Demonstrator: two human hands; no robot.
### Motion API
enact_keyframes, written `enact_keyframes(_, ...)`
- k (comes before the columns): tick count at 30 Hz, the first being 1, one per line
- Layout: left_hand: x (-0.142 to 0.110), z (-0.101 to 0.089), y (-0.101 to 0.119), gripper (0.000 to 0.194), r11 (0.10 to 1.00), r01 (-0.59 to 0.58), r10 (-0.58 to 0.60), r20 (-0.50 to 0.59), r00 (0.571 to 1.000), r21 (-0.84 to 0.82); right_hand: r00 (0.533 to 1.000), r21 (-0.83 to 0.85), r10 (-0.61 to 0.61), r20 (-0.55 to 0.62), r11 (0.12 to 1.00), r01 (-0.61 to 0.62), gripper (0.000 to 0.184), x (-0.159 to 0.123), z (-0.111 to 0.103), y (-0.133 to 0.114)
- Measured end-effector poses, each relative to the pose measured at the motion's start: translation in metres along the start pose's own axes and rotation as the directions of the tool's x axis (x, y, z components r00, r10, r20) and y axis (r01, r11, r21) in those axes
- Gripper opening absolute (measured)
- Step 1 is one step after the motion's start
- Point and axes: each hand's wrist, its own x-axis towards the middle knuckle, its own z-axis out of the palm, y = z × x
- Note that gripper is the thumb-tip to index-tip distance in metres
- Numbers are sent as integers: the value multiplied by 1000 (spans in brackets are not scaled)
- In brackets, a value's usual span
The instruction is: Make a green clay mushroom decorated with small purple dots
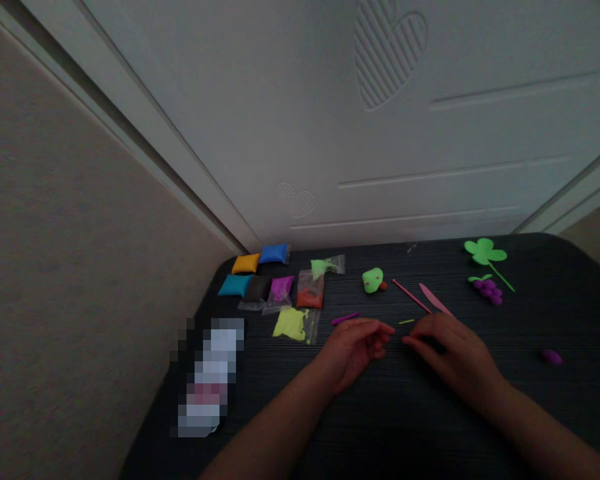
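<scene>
My left hand [356, 350] hovers low over the dark table, its fingers loosely curled and partly apart; I see nothing in it. Facing it, my right hand [453, 350] bends toward the tabletop with a gap between thumb and fingers. Just beyond the fingertips lies a thin yellow strip of clay [406, 322]. A purple clay strip [345, 319] rests behind my left hand. Behind my right hand lie a thin pink stick [411, 296] and a pink plastic clay knife [434, 299], its near end hidden by the hand.
Bags of coloured clay, including a yellow one [290, 324] and a blue one [275, 253], lie left. A light green clay figure [373, 280] sits mid-back. Right are a green clover [485, 252], purple grapes [488, 291] and a purple lump [551, 357]. A white door [300, 133] stands behind.
</scene>
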Motion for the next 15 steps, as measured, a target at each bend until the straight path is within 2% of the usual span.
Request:
enact_keyframes(6,0,-1,-1,20,1000,-3,3,-6,1000,9,1000,18,-24,7,1000,24,11,-1,2,2)
enact_keyframes(10,0,-1,0,20,1000,-3,3,-4,1000,14,999,36,0,32,999,-1,4,0,1,1)
enact_keyframes(15,-1,-1,0,20,1000,-15,15,9,1000,14,1000,34,15,-3,999,-15,5,1,2,0)
